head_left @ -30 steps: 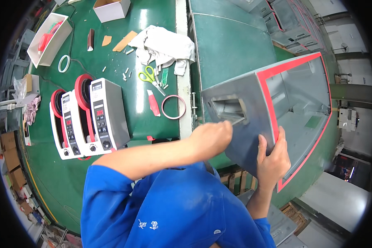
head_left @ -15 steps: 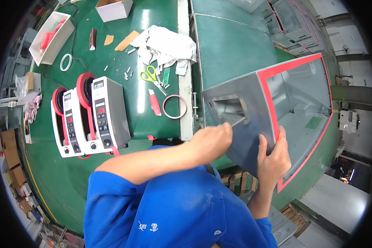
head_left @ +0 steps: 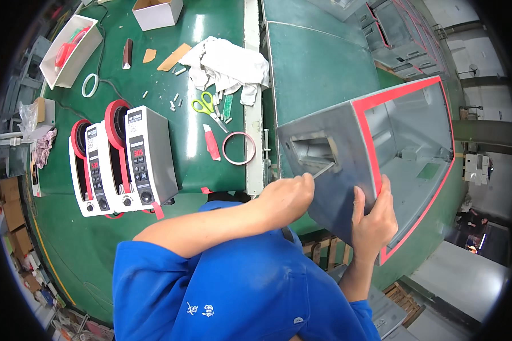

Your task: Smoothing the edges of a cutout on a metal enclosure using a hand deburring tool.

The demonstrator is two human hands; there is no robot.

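Note:
A grey metal box (head_left: 330, 199) with red tape (head_left: 365, 128) around its open edge stands tilted in front of me on the right. My left hand (head_left: 289, 196) is closed around a thin pale stick (head_left: 324, 170). The stick's far end meets the lower corner of a rectangular cutout (head_left: 314, 150) in the box's side. What kind of tool it is, I cannot make out; the fist hides the rest. My right hand (head_left: 375, 221) grips the box's taped edge, thumb on the outer face and fingers over the rim.
Two tape dispensers (head_left: 148, 159) with red tape stand on the green table at left. Beyond them lie green-handled scissors (head_left: 203, 103), a tape roll (head_left: 239, 149), a white cloth (head_left: 230, 65) and small white pieces. A white bin (head_left: 68, 54) is at far left; more grey boxes (head_left: 401, 34) stand far right.
My left hand has drawn slightly back and down from the cutout, and more of the stick shows. The right hand keeps its grip on the box edge.

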